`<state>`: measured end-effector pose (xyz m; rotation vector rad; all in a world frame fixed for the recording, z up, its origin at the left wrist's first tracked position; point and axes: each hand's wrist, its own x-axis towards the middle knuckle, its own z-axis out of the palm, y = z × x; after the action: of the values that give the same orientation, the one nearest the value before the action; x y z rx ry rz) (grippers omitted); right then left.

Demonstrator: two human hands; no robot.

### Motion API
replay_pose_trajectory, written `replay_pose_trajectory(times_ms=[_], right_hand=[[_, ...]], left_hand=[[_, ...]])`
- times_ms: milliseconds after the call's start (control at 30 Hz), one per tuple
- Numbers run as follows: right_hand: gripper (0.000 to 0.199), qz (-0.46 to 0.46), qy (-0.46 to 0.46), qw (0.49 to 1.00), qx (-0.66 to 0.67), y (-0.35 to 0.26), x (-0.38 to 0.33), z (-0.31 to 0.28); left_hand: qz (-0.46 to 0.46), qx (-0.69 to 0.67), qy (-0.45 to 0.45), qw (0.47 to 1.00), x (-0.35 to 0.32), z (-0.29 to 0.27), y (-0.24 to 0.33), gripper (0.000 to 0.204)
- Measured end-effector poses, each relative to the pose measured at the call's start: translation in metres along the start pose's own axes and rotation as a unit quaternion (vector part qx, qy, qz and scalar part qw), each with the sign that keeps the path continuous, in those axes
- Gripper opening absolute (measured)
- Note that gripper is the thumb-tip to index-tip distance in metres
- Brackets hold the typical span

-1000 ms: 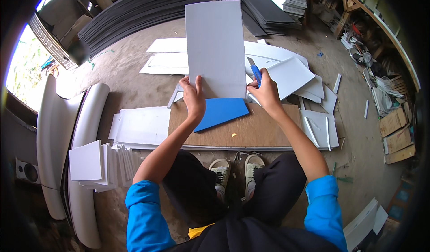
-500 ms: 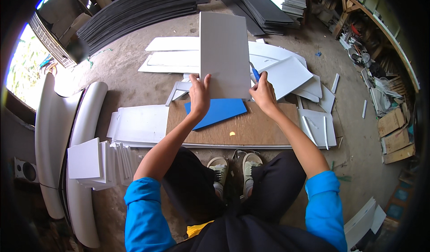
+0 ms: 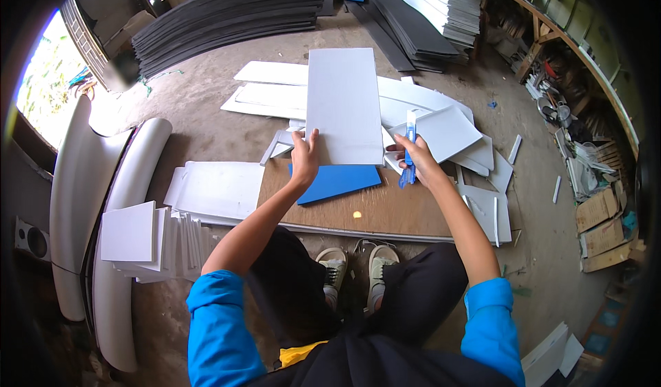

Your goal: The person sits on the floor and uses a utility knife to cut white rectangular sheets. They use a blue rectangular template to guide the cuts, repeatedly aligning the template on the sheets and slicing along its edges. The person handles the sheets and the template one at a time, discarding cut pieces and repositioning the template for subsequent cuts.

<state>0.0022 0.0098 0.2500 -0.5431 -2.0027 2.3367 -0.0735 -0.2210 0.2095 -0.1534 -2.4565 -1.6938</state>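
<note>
My left hand (image 3: pixel 305 158) is closed on the lower left edge of a white foam board panel (image 3: pixel 343 105), thumb on its face. The panel is tilted up above the work surface. In my right hand (image 3: pixel 418 158) is a blue utility knife (image 3: pixel 410 154), its pale end pointing away from me. That hand is just off the panel's lower right edge, with the fingers partly curled round the knife. Below the panel lies a blue angled sheet (image 3: pixel 337 183) on a brown wooden board (image 3: pixel 406 211).
White sheets (image 3: pixel 268 101) and offcuts lie beyond the board. A stack of small white panels (image 3: pixel 129 232) stands at left beside large white rolls (image 3: pixel 131 228). Black sheets (image 3: pixel 234 25) are piled at the back; cardboard (image 3: pixel 602 228) and clutter line the right wall.
The panel has come down and nearer to me. My right hand has moved away from its right edge, turning the knife upright. My left hand keeps its grip.
</note>
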Motion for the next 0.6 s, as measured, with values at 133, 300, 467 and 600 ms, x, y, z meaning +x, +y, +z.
replay_pose_trajectory(times_ms=[133, 300, 467, 600], right_hand=[[0.050, -0.084, -0.003, 0.981, -0.175, -0.007, -0.008, 0.013], [0.047, -0.193, 0.084, 0.907, -0.366, -0.004, -0.005, 0.009], [0.040, -0.278, 0.025, 0.829, -0.485, 0.002, -0.007, -0.010], [0.032, -0.238, -0.031, 0.822, -0.516, 0.002, -0.018, -0.006]], left_hand=[[-0.003, -0.104, -0.064, 0.993, -0.003, 0.014, 0.002, 0.050], [0.100, 0.218, -0.002, 0.971, -0.009, 0.021, -0.006, 0.097], [0.334, 0.272, -0.005, 0.903, -0.006, 0.010, 0.030, 0.098], [0.386, 0.334, -0.095, 0.855, -0.002, 0.006, 0.029, 0.062]])
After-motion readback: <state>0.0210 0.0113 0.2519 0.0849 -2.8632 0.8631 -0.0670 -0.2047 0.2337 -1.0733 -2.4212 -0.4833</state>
